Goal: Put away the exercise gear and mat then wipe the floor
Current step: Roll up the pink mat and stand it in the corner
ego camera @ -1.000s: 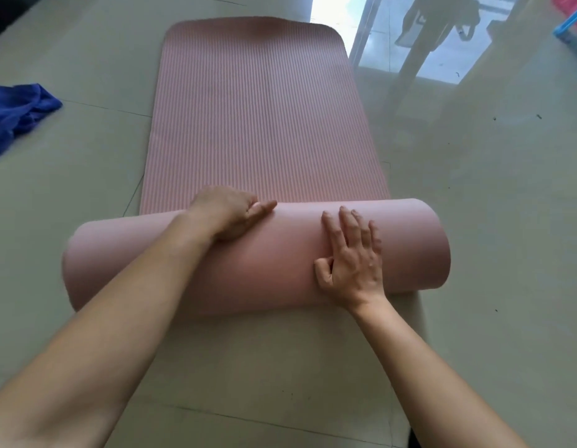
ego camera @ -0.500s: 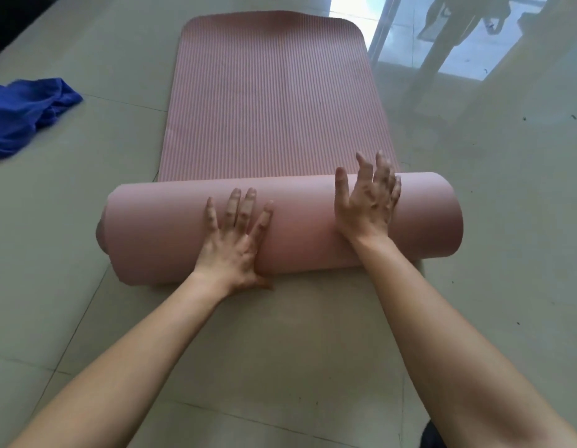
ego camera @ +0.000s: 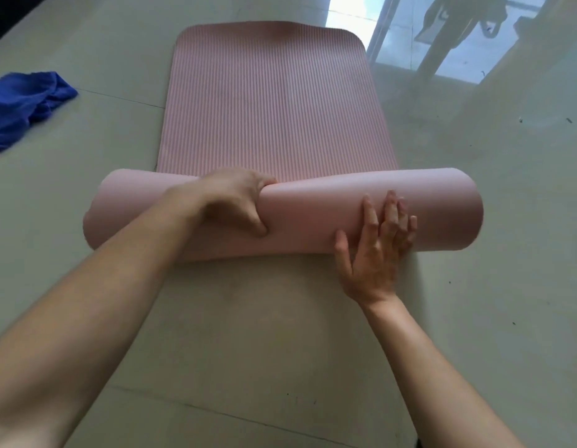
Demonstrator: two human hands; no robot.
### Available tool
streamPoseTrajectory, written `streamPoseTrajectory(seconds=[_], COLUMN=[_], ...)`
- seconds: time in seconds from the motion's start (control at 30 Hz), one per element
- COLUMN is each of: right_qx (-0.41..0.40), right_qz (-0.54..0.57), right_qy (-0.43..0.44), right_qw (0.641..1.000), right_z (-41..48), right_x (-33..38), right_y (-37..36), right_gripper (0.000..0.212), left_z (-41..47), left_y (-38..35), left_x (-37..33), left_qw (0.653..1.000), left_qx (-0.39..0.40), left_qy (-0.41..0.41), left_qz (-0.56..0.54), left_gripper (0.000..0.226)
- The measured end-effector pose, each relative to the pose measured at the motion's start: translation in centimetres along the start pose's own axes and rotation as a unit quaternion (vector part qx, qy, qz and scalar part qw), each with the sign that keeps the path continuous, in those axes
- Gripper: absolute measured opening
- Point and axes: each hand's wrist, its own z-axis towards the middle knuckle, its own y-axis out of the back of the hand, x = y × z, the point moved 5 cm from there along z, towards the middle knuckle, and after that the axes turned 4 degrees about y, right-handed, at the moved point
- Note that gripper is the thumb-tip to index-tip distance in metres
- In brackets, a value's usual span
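A pink exercise mat (ego camera: 271, 101) lies on the tiled floor, ribbed side up, its near end rolled into a thick roll (ego camera: 313, 215) across the middle of the view. My left hand (ego camera: 235, 202) reaches over the top of the roll, fingers curled over its far side and thumb pressed into the near face. My right hand (ego camera: 374, 247) lies flat against the near face of the roll, right of centre, with straight spread fingers.
A crumpled blue cloth (ego camera: 25, 105) lies on the floor at the far left. A bright glass door (ego camera: 442, 33) with reflections stands at the back right. Pale floor tiles (ego camera: 264, 334) surround the mat.
My left hand went from flat on the roll's near face to gripping over its top. My right hand dropped from the roll's top to its near face. The roll has advanced along the mat.
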Motion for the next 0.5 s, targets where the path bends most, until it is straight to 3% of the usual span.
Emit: streamPoseTrajectory(seconds=[0.07, 0.13, 0.2, 0.23, 0.37, 0.43, 0.5], right_qx=[-0.018, 0.063, 0.184, 0.211, 0.198, 0.165, 0.119], right_qz=[-0.024, -0.047, -0.07, -0.066, 0.006, 0.031, 0.064], right_qy=[-0.005, -0.027, -0.045, -0.049, -0.086, -0.101, -0.111], right_qw=[1.0, 0.997, 0.979, 0.974, 0.976, 0.981, 0.985], right_z=[1.3, 3.0, 4.5, 5.3, 10.6, 12.3, 12.1], right_x=[0.4, 0.8, 1.2, 1.4, 1.8, 1.6, 1.3], right_y=[1.1, 0.3, -2.1, -3.3, -5.8, -5.8, -4.9], right_gripper=[0.068, 0.067, 0.071, 0.07, 0.053, 0.049, 0.05], left_z=[-0.9, -1.5, -1.5, -1.7, -3.8, -3.7, -2.4], left_y=[-0.1, -0.6, -0.7, -0.7, -1.8, -4.1, -6.4], left_x=[0.3, 0.5, 1.1, 1.3, 0.5, -0.4, -1.0], left_qw=[0.993, 0.994, 0.999, 0.996, 0.931, 0.919, 0.936], left_qx=[0.083, 0.077, -0.02, -0.081, -0.352, -0.378, -0.324], left_qy=[0.011, 0.022, 0.033, 0.044, 0.075, 0.097, 0.135], left_qz=[-0.089, -0.075, -0.006, 0.02, 0.067, 0.047, 0.042], left_gripper=[0.063, 0.083, 0.099, 0.096, 0.05, 0.048, 0.059])
